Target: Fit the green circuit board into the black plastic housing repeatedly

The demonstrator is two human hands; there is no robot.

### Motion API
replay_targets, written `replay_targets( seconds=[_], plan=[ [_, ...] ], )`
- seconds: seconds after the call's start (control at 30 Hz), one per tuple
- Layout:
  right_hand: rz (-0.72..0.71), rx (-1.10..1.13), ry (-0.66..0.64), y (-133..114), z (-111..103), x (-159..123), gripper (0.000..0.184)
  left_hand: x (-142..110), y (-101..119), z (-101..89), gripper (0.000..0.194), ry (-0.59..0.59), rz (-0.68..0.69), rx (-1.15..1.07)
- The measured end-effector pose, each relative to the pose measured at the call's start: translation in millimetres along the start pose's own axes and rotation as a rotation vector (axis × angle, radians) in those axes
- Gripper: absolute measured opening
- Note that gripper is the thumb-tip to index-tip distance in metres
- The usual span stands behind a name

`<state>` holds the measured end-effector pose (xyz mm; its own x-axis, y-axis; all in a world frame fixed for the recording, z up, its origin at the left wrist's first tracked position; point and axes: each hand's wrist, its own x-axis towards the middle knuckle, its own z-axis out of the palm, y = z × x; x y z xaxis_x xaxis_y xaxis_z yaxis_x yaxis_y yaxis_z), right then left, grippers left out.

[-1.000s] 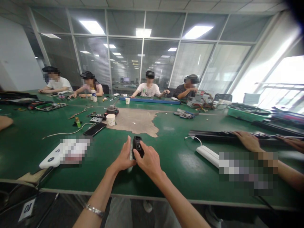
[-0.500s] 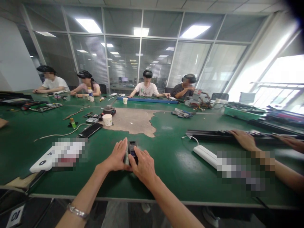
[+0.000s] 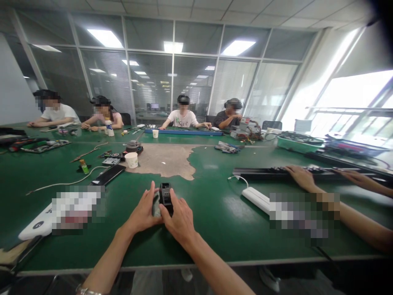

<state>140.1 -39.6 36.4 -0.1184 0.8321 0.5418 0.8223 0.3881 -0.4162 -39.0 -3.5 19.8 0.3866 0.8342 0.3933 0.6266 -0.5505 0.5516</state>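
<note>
A small black plastic block (image 3: 165,192) with rectangular recesses in its upper face stands on the green table near its front, between my two hands. My right hand (image 3: 179,213) grips it, thumb at the near end and fingers along the right side. My left hand (image 3: 144,211) is beside the block's left side, fingers stretched up and thumb apart, pointing toward my right thumb. A pale greenish patch shows inside the left hand's curve; I cannot tell whether it is an object or a reflection. The block's lower near part is hidden by my right hand.
A white power bank-like case (image 3: 35,225) and a dark phone-like slab (image 3: 109,175) lie left. A paper cup (image 3: 132,160) stands beyond. To the right are a white strip (image 3: 256,199) with a cable and a long black rail (image 3: 260,173) under another person's hands (image 3: 301,177). Several people sit opposite.
The view has shifted slightly, so the scene sits further left. My right fingers have moved off the block's top to its right side, showing more of its recesses. My left fingers have spread a little.
</note>
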Motion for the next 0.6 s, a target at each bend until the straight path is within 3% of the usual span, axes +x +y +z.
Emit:
replay_targets(
  seconds=[0.23,0.43,0.6],
  plan=[
    [0.095,0.075,0.153,12.5,-23.0,11.7,0.060,-0.6,5.0,-4.9,0.131,-0.038,-0.023,-0.030],
    [0.231,-0.221,0.018,41.0,-50.5,3.3,0.059,-0.2,3.4,-6.3,0.132,-0.049,-0.030,-0.065],
    [0.221,-0.330,-0.034,54.2,-48.1,-15.3,0.057,0.2,1.3,-6.0,0.128,-0.062,-0.005,-0.040]
  ],
)
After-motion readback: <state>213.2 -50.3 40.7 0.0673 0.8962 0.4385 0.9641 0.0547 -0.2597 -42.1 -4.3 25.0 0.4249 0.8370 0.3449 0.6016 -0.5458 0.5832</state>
